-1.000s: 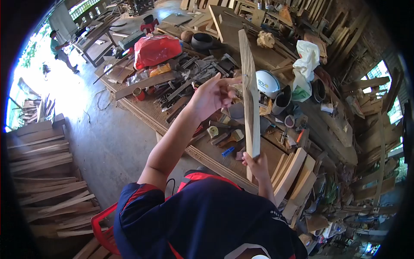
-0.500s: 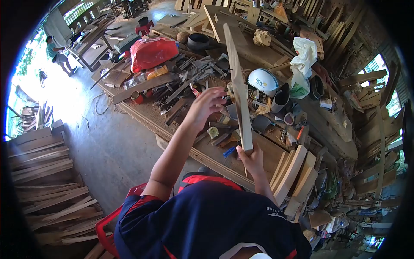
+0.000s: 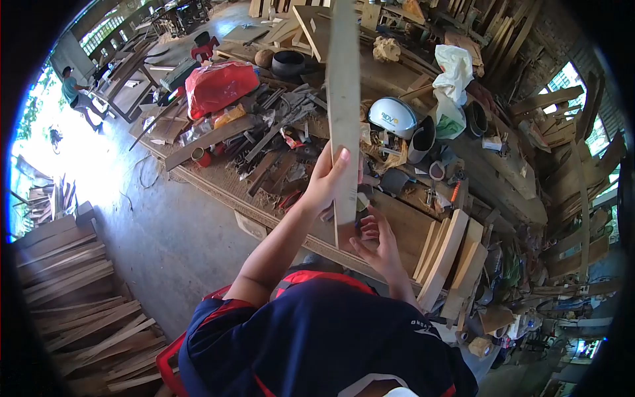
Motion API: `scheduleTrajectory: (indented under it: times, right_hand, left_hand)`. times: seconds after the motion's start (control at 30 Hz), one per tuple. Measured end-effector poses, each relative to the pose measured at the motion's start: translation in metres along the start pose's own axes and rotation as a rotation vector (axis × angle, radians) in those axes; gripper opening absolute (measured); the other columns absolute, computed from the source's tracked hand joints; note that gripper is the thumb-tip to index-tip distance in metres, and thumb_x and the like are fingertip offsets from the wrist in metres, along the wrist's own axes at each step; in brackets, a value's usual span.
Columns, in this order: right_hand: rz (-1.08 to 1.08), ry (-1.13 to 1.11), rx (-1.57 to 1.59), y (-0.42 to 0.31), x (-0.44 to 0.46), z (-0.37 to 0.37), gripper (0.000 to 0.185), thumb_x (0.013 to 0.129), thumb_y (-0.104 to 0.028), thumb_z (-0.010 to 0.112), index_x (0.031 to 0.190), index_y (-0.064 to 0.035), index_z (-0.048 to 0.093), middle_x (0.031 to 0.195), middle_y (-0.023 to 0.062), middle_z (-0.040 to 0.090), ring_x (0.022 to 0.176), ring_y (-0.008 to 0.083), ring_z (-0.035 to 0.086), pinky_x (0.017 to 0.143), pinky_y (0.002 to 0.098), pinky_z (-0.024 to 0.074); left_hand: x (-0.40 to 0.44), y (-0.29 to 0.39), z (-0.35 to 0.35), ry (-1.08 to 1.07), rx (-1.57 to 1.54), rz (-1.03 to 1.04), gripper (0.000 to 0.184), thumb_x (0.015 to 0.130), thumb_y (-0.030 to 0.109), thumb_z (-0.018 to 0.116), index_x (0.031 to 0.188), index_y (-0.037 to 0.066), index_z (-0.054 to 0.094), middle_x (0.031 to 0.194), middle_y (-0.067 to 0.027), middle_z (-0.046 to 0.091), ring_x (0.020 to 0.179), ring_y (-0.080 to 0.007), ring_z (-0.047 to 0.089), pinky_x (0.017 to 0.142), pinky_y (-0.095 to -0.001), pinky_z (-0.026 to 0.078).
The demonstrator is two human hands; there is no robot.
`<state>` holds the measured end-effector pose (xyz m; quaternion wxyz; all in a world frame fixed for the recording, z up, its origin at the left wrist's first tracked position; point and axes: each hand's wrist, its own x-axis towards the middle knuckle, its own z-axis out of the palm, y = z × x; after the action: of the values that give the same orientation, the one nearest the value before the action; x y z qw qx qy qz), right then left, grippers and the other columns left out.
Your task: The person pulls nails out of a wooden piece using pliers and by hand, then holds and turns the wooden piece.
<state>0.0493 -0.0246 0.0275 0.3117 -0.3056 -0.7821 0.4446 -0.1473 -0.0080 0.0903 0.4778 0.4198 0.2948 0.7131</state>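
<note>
A long pale wooden board (image 3: 344, 99) stands nearly upright before me, its top running out of view. My left hand (image 3: 327, 177) is wrapped round the lower half of the board, its thumb across the face. Beside the board's bottom end is my right hand (image 3: 380, 243), fingers apart and slightly curled, holding nothing. Behind both hands, a cluttered workbench (image 3: 218, 190) carries a red plastic bag (image 3: 221, 87), dark metal tools and a white and blue helmet (image 3: 392, 117).
Several cut boards (image 3: 443, 261) lean right of my right hand. Stacked planks (image 3: 66, 264) fill the lower left. A red chair (image 3: 173, 364) is beside me. Far left, a person (image 3: 81, 99) is at another table. A white sack (image 3: 454, 83) lies at the bench's back.
The left hand has closed round the board, which now shows its broad flat face and sits higher. My right hand has let go of the lower end and opened.
</note>
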Motion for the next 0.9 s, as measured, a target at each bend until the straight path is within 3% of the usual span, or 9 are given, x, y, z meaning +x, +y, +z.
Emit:
scheduleTrajectory:
  times: [0.17, 0.3, 0.37, 0.4, 0.5, 0.67, 0.73, 0.83, 0.9]
  right_hand:
    - [0.105, -0.009, -0.005, 0.007, -0.015, -0.002, 0.057, 0.075, -0.013, 0.068, 0.126, -0.0077, 0.042, 0.099, 0.0089, 0.055, 0.085, 0.0189, 0.056, 0.077, 0.0330, 0.0464]
    - [0.233, -0.038, 0.072, 0.015, -0.031, -0.009, 0.044, 0.081, -0.013, 0.063, 0.121, -0.0071, 0.046, 0.097, 0.0042, 0.056, 0.088, 0.0130, 0.055, 0.078, 0.0297, 0.0460]
    - [0.261, -0.045, 0.063, 0.021, -0.035, -0.013, 0.041, 0.083, -0.014, 0.062, 0.120, -0.0073, 0.047, 0.096, 0.0043, 0.056, 0.088, 0.0132, 0.055, 0.079, 0.0295, 0.0454]
    - [0.273, -0.036, 0.084, 0.023, -0.038, -0.014, 0.042, 0.082, -0.017, 0.062, 0.120, -0.0066, 0.047, 0.095, 0.0062, 0.058, 0.086, 0.0151, 0.056, 0.078, 0.0311, 0.0459]
    - [0.292, -0.024, 0.103, 0.030, -0.041, -0.014, 0.044, 0.081, -0.020, 0.064, 0.119, -0.0061, 0.048, 0.093, 0.0082, 0.059, 0.084, 0.0171, 0.058, 0.078, 0.0330, 0.0464]
    - [0.346, -0.104, 0.194, 0.023, -0.031, -0.004, 0.051, 0.078, -0.019, 0.067, 0.121, -0.0055, 0.044, 0.100, 0.0102, 0.057, 0.092, 0.0178, 0.056, 0.081, 0.0338, 0.0451]
    - [0.330, -0.052, 0.742, 0.016, -0.025, 0.011, 0.060, 0.075, -0.018, 0.070, 0.125, -0.0052, 0.039, 0.110, 0.0116, 0.052, 0.103, 0.0192, 0.051, 0.086, 0.0339, 0.0430]
    - [0.199, -0.017, 0.302, 0.030, -0.020, 0.031, 0.065, 0.074, -0.014, 0.071, 0.126, -0.0042, 0.035, 0.119, 0.0121, 0.046, 0.111, 0.0195, 0.045, 0.089, 0.0339, 0.0413]
    - [0.150, 0.052, 0.376, 0.026, -0.014, 0.037, 0.059, 0.075, -0.012, 0.070, 0.123, -0.0025, 0.037, 0.114, 0.0097, 0.050, 0.105, 0.0185, 0.050, 0.086, 0.0317, 0.0422]
  left_hand:
    - [0.007, 0.007, -0.001, -0.034, 0.122, 0.070, 0.050, 0.093, 0.038, 0.042, 0.126, 0.001, 0.036, 0.079, -0.0058, 0.049, 0.065, -0.0129, 0.049, 0.058, -0.0265, 0.042]
    - [0.015, 0.012, -0.001, 0.069, 0.064, 0.088, 0.046, 0.093, 0.030, 0.045, 0.126, 0.000, 0.034, 0.080, -0.0073, 0.051, 0.067, -0.0132, 0.051, 0.059, -0.0285, 0.044]
    - [0.019, 0.011, 0.005, 0.427, 0.850, 0.275, 0.046, 0.091, 0.016, 0.049, 0.128, -0.002, 0.030, 0.086, -0.0134, 0.054, 0.067, -0.0208, 0.054, 0.063, -0.0342, 0.046]
    - [0.023, 0.011, 0.007, 0.488, 1.213, 0.553, 0.057, 0.083, 0.003, 0.051, 0.133, -0.001, 0.023, 0.097, -0.0221, 0.052, 0.073, -0.0323, 0.054, 0.072, -0.0392, 0.046]
    - [0.010, 0.013, 0.026, 0.364, 1.399, 0.344, 0.071, 0.076, 0.000, 0.053, 0.137, 0.000, 0.016, 0.106, -0.0269, 0.046, 0.082, -0.0401, 0.051, 0.075, -0.0414, 0.045]
    - [0.004, -0.012, 0.044, 0.228, 1.310, 0.333, 0.079, 0.070, -0.002, 0.053, 0.138, -0.001, 0.012, 0.102, -0.0284, 0.041, 0.090, -0.0430, 0.047, 0.080, -0.0450, 0.043]
    - [0.002, -0.019, 0.056, 0.196, 1.295, 0.328, 0.081, 0.070, 0.000, 0.055, 0.138, -0.001, 0.012, 0.101, -0.0277, 0.041, 0.089, -0.0417, 0.048, 0.078, -0.0437, 0.044]
    - [-0.003, -0.019, 0.074, 0.125, 1.230, 0.273, 0.082, 0.070, 0.002, 0.057, 0.138, -0.001, 0.011, 0.100, -0.0272, 0.040, 0.089, -0.0417, 0.049, 0.078, -0.0427, 0.045]
    - [-0.002, -0.018, 0.081, 0.055, 1.067, 0.196, 0.080, 0.070, -0.001, 0.053, 0.137, -0.001, 0.010, 0.111, -0.0295, 0.040, 0.096, -0.0452, 0.047, 0.083, -0.0454, 0.042]
